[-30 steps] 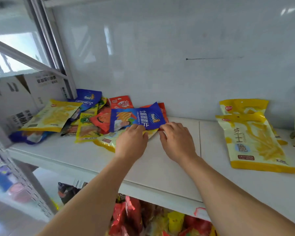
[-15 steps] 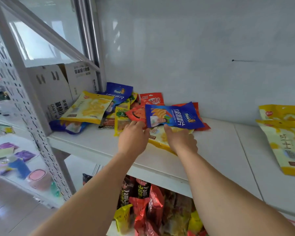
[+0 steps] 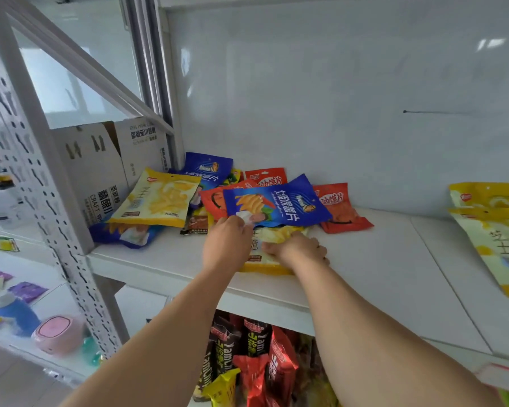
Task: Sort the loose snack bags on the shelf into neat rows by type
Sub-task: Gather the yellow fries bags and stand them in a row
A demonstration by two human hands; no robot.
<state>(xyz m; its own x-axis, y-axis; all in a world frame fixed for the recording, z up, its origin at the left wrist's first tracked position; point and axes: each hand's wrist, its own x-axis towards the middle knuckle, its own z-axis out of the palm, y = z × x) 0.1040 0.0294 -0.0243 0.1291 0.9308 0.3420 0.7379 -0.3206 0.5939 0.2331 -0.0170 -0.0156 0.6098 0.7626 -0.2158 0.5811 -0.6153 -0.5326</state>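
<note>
Pinching the blue bag (image 3: 276, 205) at its near-left corner, the left hand (image 3: 227, 245) lifts it, long axis crosswise; right hand (image 3: 299, 251) grips the yellow bag (image 3: 266, 259) beneath, on the shelf (image 3: 365, 259)

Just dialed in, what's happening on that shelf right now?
A person is working through a mixed pile of snack bags on the white shelf. The left hand holds the near edge of a blue chip bag lying on top of the pile, while the right hand rests on a yellow bag partly under it. Two more yellow bags already lie apart at the right. The pile is still unsorted.
</note>
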